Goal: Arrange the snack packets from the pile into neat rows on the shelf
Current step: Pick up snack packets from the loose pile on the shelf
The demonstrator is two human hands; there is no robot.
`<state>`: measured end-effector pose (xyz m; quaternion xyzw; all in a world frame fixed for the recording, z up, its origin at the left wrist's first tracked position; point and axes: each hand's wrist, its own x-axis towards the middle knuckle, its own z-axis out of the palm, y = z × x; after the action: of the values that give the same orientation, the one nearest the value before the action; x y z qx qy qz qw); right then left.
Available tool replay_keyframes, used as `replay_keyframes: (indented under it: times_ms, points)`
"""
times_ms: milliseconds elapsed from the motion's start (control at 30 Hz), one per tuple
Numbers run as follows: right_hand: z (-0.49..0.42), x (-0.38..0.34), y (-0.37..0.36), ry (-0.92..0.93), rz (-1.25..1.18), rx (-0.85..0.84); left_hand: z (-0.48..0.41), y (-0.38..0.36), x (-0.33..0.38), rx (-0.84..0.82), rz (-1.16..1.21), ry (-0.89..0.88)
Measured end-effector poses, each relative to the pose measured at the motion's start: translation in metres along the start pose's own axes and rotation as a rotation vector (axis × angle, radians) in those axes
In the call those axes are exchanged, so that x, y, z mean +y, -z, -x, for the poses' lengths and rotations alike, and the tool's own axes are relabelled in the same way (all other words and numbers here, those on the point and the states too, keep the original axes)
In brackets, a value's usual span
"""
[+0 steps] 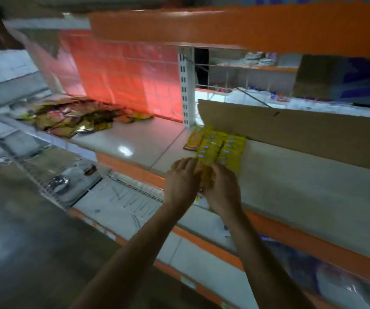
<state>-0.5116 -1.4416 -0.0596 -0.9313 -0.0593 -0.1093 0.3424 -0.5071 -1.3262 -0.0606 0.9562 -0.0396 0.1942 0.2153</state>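
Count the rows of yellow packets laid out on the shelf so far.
2: the left row lies beside an orange packet, the right row beside the cardboard, which may hide more packets.

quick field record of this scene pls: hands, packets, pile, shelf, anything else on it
left hand: holds the left side of a packet at the shelf's front edge
right hand: holds the right side of that packet
packet: yellow, between both hands, blurred
rows: yellow packets in two lines running back from the hands
pile: loose mixed packets, far left on the same shelf
cardboard: brown sheet right of the rows
shelf: pale top, orange front edge
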Motion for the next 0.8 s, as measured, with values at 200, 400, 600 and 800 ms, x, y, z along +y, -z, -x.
replay_keyframes:
  times_ms: [200,400,600,800]
  points:
    - [-0.016,-0.066,-0.067,0.11,0.039,-0.111,0.0,0.039,-0.089,0.069,-0.058,0.126]
    - [-0.054,-0.108,-0.121,0.117,-0.009,-0.136,-0.025,0.057,-0.159,0.048,-0.118,0.223]
    - [-0.129,-0.133,-0.188,0.118,0.021,-0.154,-0.088,0.057,-0.234,-0.013,-0.194,0.26]
    - [-0.223,-0.151,-0.235,0.157,0.184,-0.208,-0.165,0.045,-0.293,-0.095,-0.217,0.283]
